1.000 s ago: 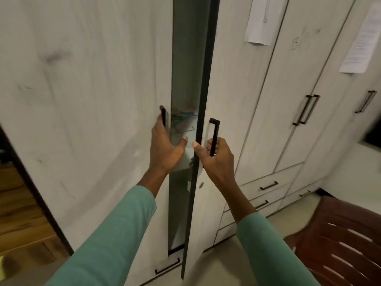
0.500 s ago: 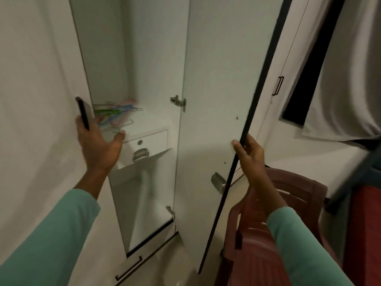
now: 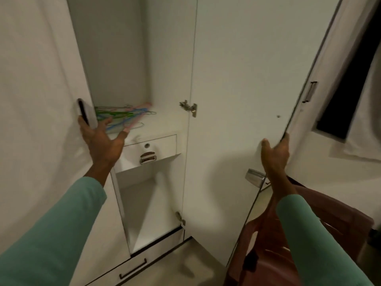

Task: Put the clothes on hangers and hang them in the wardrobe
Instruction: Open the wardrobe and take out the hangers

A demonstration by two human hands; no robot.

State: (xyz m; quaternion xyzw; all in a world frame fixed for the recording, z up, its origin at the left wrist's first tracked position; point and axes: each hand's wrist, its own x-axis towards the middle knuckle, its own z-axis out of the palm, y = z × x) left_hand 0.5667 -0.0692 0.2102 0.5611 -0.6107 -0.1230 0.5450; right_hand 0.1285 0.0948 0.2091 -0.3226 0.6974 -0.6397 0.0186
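The wardrobe stands open with both white doors swung out. A pile of thin coloured hangers (image 3: pixel 121 117) lies on the shelf (image 3: pixel 165 125) inside it. My left hand (image 3: pixel 101 139) is at the edge of the left door (image 3: pixel 41 100), just below its black handle (image 3: pixel 82 111), with fingers spread and straight. My right hand (image 3: pixel 275 155) grips the outer edge of the right door (image 3: pixel 237 79), thumb on the inner face and fingers curled round the edge. No clothes are in view.
Below the shelf sits a small drawer (image 3: pixel 160 144) with a metal pull, then a bare lower compartment (image 3: pixel 148 207). A bottom drawer (image 3: pixel 132 271) has a black handle. A maroon plastic chair (image 3: pixel 321 230) stands close behind the right door. A dark window (image 3: pixel 348 96) is at right.
Both doors went from a narrow gap to wide open. My right hand moved from the door's handle to its outer edge. My left hand's fingers have spread at the left door's edge.
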